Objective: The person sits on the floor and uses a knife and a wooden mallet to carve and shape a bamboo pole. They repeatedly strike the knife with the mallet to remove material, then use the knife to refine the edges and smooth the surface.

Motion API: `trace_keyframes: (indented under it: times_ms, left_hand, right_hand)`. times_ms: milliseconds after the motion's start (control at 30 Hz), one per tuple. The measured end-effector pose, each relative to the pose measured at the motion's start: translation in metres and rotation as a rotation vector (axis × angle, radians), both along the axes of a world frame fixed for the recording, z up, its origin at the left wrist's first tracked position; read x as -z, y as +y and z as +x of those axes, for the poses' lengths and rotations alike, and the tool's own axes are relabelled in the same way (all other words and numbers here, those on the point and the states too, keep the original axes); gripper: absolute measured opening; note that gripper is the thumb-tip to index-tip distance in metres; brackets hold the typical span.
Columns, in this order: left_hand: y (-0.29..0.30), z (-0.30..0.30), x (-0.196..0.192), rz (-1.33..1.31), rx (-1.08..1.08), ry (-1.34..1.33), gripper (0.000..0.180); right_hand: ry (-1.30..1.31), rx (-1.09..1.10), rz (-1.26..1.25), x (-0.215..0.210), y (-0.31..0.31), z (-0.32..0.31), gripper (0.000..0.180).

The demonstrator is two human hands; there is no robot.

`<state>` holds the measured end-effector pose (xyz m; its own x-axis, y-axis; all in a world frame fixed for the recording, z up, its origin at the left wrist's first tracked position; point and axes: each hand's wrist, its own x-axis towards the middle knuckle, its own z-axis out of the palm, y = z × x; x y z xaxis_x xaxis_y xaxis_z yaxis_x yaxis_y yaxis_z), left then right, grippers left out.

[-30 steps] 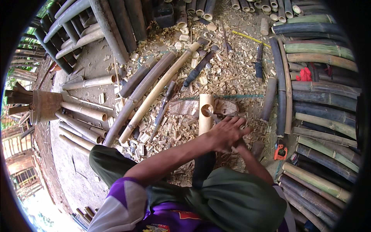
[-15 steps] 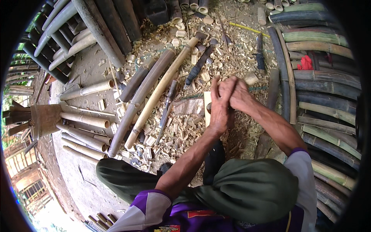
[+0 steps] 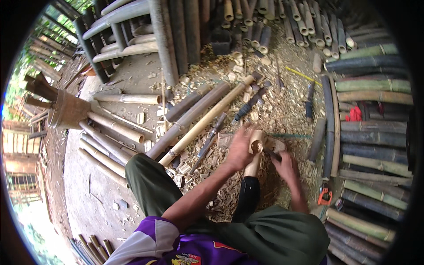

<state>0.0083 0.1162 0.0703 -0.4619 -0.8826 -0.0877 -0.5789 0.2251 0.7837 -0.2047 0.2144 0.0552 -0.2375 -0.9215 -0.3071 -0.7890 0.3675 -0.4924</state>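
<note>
A pale, peeled bamboo piece (image 3: 253,169) with a round hole cut near its upper end stands out in front of me. Its lower end meets a black-covered foot or shin (image 3: 248,194) between my knees. My left hand (image 3: 240,150) lies along the bamboo's left side, its fingers stretched upward and smeared by motion. To the right, my right hand (image 3: 286,167) is closed round a narrow dark tool (image 3: 274,155), which points up-left toward the hole. The tool's kind does not show clearly. Just behind the bamboo is a brownish wooden block (image 3: 277,145), partly covered.
Wood chips (image 3: 212,170) litter the ground. Left of my hands lie long bamboo poles (image 3: 201,109), a long chisel-like tool (image 3: 210,140) and a black-wrapped handle (image 3: 251,106). Stacked bamboo (image 3: 375,126) lines the right side, near an orange-handled tool (image 3: 325,196).
My hands, earlier together over the bamboo, have parted. The right has come down with the dark tool in it, and the bamboo's hole now shows. The whole view has shifted.
</note>
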Motion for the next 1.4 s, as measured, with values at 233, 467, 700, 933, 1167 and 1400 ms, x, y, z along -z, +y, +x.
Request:
trace_keyframes:
  times_ms: [233,467,700,933,1167,1400]
  left_hand:
    - [-0.100,0.191,0.089,0.017,-0.564,-0.763,0.065]
    - [-0.118,0.210,0.086,-0.146,-0.376,-0.451,0.037]
    - [-0.131,0.072,-0.109,-0.023,-0.138,0.024,0.050]
    - [-0.084,-0.039,-0.166,0.172,0.025,0.715,0.073]
    - [-0.072,-0.038,-0.185,0.192,0.341,0.811,0.061]
    - [-0.053,-0.036,-0.201,0.058,0.488,0.699,0.063]
  right_hand:
    - [0.211,0.496,0.168,0.138,0.142,0.033,0.058]
    - [0.322,0.362,-0.090,0.074,0.107,0.055,0.050]
    - [-0.517,-0.112,-0.173,0.035,0.024,0.085,0.066]
    - [-0.578,-0.303,-0.348,0.017,-0.030,0.056,0.074]
    - [-0.457,-0.183,-0.304,-0.020,-0.035,0.032,0.049]
    - [-0.273,-0.167,-0.360,-0.025,-0.030,0.018,0.040]
